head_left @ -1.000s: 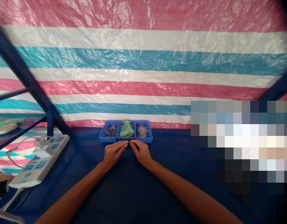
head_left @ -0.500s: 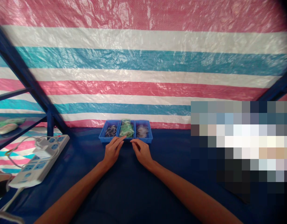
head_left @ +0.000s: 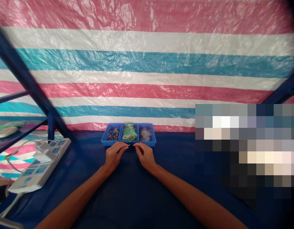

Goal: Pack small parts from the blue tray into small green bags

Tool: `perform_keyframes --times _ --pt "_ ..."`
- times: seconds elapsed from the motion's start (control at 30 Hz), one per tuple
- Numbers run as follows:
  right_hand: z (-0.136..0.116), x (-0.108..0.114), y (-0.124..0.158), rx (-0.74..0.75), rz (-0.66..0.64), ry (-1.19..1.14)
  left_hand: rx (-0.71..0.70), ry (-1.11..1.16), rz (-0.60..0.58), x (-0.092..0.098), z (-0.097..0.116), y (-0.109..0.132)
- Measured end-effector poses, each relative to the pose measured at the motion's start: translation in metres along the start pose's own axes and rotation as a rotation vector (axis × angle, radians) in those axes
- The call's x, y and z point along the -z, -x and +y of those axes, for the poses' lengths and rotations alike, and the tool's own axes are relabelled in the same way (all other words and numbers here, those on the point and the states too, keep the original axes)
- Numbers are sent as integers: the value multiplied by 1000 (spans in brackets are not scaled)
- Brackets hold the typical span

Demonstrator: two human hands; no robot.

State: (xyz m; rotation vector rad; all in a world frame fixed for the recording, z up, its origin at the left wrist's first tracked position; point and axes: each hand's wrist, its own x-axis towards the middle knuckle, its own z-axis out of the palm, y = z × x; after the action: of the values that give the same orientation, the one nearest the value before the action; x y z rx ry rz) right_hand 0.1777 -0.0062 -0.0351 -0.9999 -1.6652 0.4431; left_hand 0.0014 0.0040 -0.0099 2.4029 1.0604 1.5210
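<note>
The divided tray (head_left: 149, 143) rests on the table (head_left: 128, 203), in front of the tarpaulin (head_left: 147, 63). Metal pins (head_left: 113, 134) occupy the left compartment, a bag (head_left: 129, 133) the middle, and another bag (head_left: 145, 135) the right. A power strip (head_left: 39, 165) lies left of the tray.

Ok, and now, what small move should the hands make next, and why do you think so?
I would probably lift the tiny pale piece slightly, keeping it pinched. It sits at the fingertips of the left hand and right hand, just in front of the blue divided tray, so a slow move seems safest. I cannot tell which hand grips it.
</note>
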Motion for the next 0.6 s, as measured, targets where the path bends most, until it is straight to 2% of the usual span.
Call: perform_keyframes --times 0.17,0.33,0.6 --pt "0 0 0 5 3 4 10 -28 -53 1 -1 0" --pt "0 0 0 10 7 2 133 -7 -39 0 -2 2" --pt "-1 -1 3 46 -75 6 212 47 -98 -1 -2 2"
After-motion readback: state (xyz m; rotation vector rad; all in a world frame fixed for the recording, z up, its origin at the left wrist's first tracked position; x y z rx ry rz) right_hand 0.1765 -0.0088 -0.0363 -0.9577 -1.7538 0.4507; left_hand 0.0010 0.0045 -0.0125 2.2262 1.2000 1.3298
